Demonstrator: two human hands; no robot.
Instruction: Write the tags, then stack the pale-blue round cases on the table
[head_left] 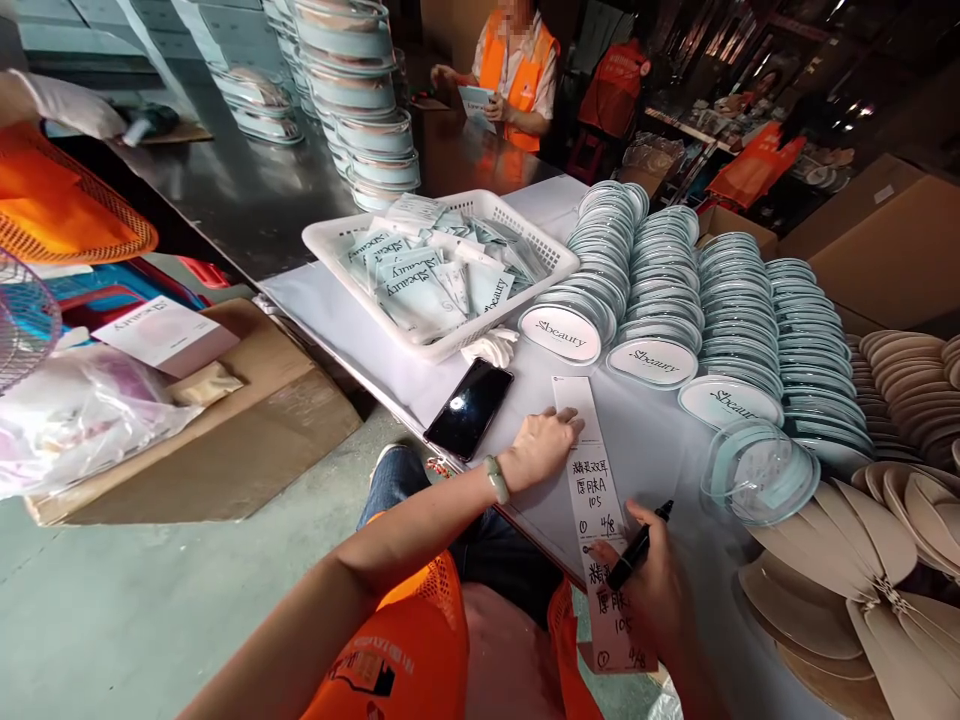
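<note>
A: Here's the white-topped table point(525, 545), cut off at the lower right!

B: And ranked along it, rows of oval packs point(652, 362), the front faces reading "beauty" after a curly flourish.

A: Beside them, the white basket point(439, 348), heaped with packets point(409, 285). "beauty" again, though many overlap and lose their letters!

B: Now the label strip point(592, 470), lying on the table, near end past the edge. Handwritten Chinese characters, "A", "105", a circled 1, "4/8"!

A: The lower label repeats "105", but fingers cover its middle and "4/8" is smudgy.

B: Left of it, a phone point(470, 408), screen dark but for a bright glare.

A: Left hand point(546, 448)?

B: Grip loose, nothing grasped, fingertips resting on the strip's upper part.

A: Right hand point(654, 575)?

B: Grip closed around a black marker point(636, 555); no lettering I can make out on that!
</note>
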